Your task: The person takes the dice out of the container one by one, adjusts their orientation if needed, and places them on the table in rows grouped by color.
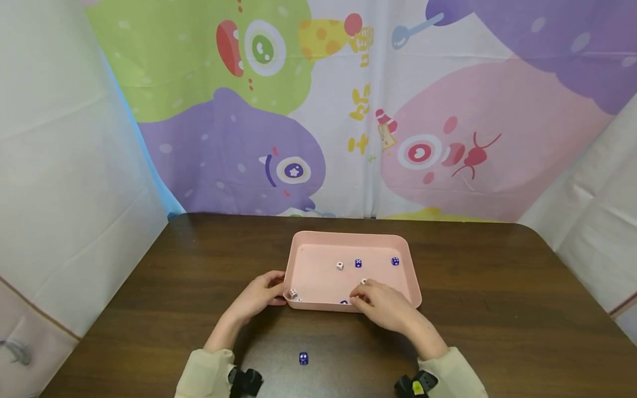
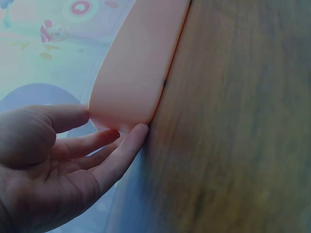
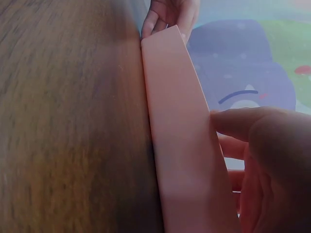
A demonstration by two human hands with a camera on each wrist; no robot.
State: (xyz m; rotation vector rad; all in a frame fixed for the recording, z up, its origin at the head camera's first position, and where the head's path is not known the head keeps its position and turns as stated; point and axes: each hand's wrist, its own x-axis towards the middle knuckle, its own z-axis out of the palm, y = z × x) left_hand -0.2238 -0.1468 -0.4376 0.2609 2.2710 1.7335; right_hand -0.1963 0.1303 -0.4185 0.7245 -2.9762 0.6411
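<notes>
A shallow pink tray [image 1: 318, 282] lies on the table, with several white and blue dice in it. My left hand [image 1: 259, 296] holds its near left corner; in the left wrist view the thumb meets the rim and the fingers [image 2: 121, 150] lie against the outer wall. My right hand [image 1: 385, 307] reaches over the near wall into the tray. Its fingertips are by a white die [image 1: 363, 282], and a blue die [image 1: 344, 302] shows partly beside them. The wall hides those fingertips in the right wrist view, so I cannot tell whether they pinch a die.
One blue die [image 1: 303, 358] lies on the brown table [image 1: 497, 298] in front of the tray. Inside the tray, a white die [image 1: 293, 293] sits in the near left corner, and a blue die [image 1: 395, 261] lies toward the right. A cartoon-printed curtain [image 1: 343, 182] hangs behind.
</notes>
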